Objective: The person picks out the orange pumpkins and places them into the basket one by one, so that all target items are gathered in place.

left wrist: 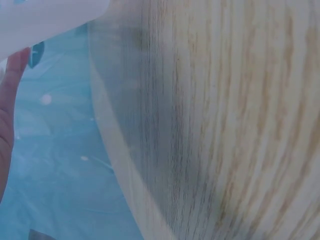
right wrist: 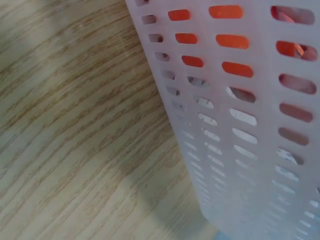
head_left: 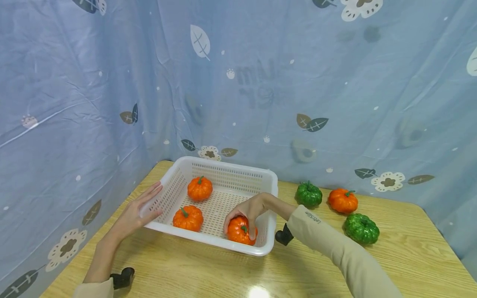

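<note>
Basket (head_left: pixel 208 239) on table (head_left: pixel 186 265) — three pumpkins (head_left: pixel 188 218) inside, three more pumpkins (head_left: pixel 343 201) right; curtain (head_left: pixel 238 103) behind.

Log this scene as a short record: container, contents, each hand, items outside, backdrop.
container: white slotted basket on a wood-grain table
contents: three orange pumpkins, namely a rear one, a front-left one and a held one
left_hand: left hand at the basket's left end, fingers extended
right_hand: right hand grips the held one, in the front-right corner
outside: two green pumpkins and one orange pumpkin, right of basket
backdrop: blue patterned curtain
</note>
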The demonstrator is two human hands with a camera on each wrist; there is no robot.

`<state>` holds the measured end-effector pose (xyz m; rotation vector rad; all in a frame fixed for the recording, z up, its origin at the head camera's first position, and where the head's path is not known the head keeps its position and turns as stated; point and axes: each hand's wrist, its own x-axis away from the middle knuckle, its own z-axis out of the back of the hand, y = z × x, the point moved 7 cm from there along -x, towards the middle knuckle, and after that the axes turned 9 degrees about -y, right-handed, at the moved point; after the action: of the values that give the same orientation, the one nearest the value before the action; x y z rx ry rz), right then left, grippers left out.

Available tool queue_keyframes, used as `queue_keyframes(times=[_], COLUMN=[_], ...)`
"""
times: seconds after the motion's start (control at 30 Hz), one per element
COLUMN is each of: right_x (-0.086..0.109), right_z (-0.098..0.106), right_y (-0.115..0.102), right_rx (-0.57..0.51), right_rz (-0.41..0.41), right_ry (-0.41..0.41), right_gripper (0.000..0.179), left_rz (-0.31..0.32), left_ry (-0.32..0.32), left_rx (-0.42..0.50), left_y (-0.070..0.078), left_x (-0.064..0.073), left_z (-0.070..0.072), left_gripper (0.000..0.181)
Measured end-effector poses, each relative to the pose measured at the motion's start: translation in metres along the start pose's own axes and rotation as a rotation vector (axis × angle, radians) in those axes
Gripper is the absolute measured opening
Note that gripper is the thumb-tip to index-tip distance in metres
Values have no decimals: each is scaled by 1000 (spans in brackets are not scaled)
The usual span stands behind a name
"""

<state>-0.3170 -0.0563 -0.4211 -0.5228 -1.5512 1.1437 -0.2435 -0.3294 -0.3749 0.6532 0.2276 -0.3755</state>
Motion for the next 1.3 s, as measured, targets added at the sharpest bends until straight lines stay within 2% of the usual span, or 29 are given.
queue_keyframes(times=[0.17, 0.4, 0.57, 0.9, 1.3], right_x=[0, 5, 14, 18, 18], right_z=[0, -2, 4, 9, 9], right_y=[-2, -3, -8, -1, 1], right_rx=[10, 21, 70, 7, -28], right_rz=[0, -8, 19, 1, -11], right_ry=[-19, -63, -62, -45, -38], right_gripper=[69, 83, 79, 72, 74], left_rz=[-9, 3, -7, -22, -15], left_ry=[4, -1, 4, 12, 18], left_rx=[-7, -16, -9, -6, -16], left_y=[0, -2, -1, 1, 0], left_x=[-1, 0, -1, 0, 0], left_z=[2, 1, 1, 1, 1], left_gripper=[65, 65, 65, 65, 65])
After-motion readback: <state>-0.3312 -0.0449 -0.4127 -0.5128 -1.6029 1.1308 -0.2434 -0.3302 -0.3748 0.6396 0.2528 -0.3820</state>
